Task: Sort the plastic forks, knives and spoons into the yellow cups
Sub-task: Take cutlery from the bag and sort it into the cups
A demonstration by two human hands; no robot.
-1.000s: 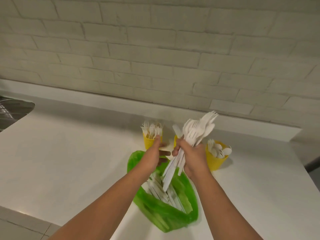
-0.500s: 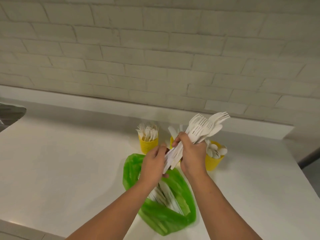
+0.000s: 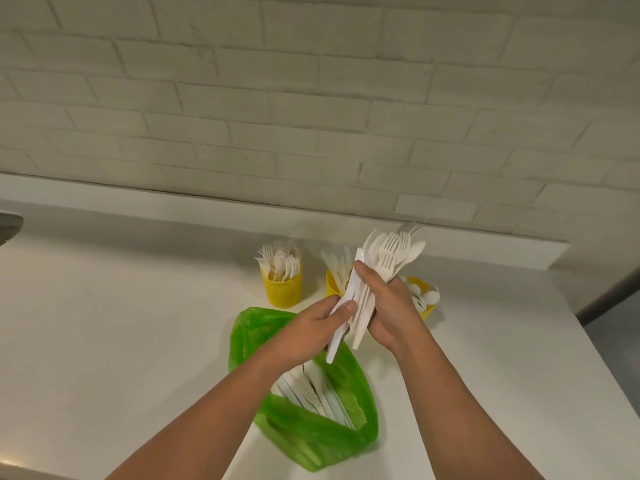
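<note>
Three yellow ribbed plastic cups stand in a row on the white countertop [image 3: 104,341], at about 12 o'clock from the hands and near the back ledge. Left yellow cup [image 3: 281,288]: filled with white plastic forks [image 3: 278,259], tines up. Middle yellow cup [image 3: 333,283]: partly hidden by the hands; the white plastic knives [image 3: 334,259] in it stand blades up. Right yellow cup [image 3: 425,299]: holds white plastic spoons [image 3: 424,295], mostly hidden behind the right wrist.

Right hand [image 3: 389,308]: closed around a mixed bundle of white plastic cutlery [image 3: 384,261], gripped mid-handle. Fork tines and a spoon bowl fan out toward 1 o'clock above the fist; handle ends stick out below toward 7 o'clock.

Left hand [image 3: 313,323]: at 9 o'clock of the right hand, just beside it. Thumb and fingers pinch one white plastic piece [image 3: 335,344] at the bundle's lower end; it slants down toward 7 o'clock. Type of piece: cannot tell, since the top is lost in the bundle.

Crumpled green plastic bag [image 3: 304,431]: lies open on the countertop at 6 o'clock below the hands, between the forearms. More white plastic utensils [image 3: 311,393] lie inside it, handles visible.

Painted white brick wall [image 3: 311,98] behind the ledge. Dark metallic edge [image 3: 8,225] at far 9 o'clock, cut off by the frame.
</note>
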